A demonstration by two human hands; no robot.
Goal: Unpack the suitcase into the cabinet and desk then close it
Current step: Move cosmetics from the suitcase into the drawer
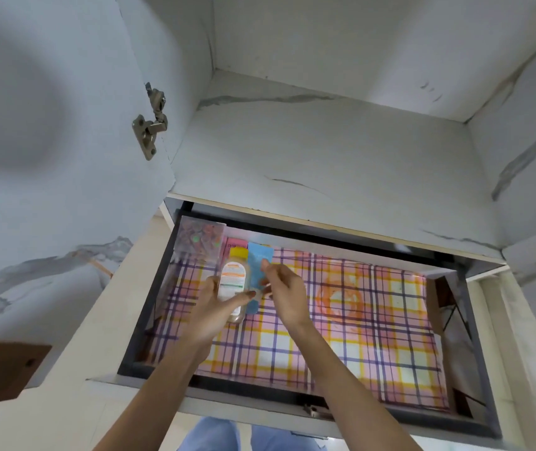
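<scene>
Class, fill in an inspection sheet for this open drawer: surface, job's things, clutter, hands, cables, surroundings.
Surface: plaid liner covers the floor of the drawer; orange ring-like mark right of the hands.
Job's things: bottle with yellow cap beside a blue pack; pink pack and clear box at the back left.
Clutter: nothing seen.
Hands: left hand grips the bottle; right hand over the blue pack, fingers bent, grip unclear.
Cables: nothing seen.
Surroundings: marbled shelf above the drawer; open door with metal hinge at left.
</scene>
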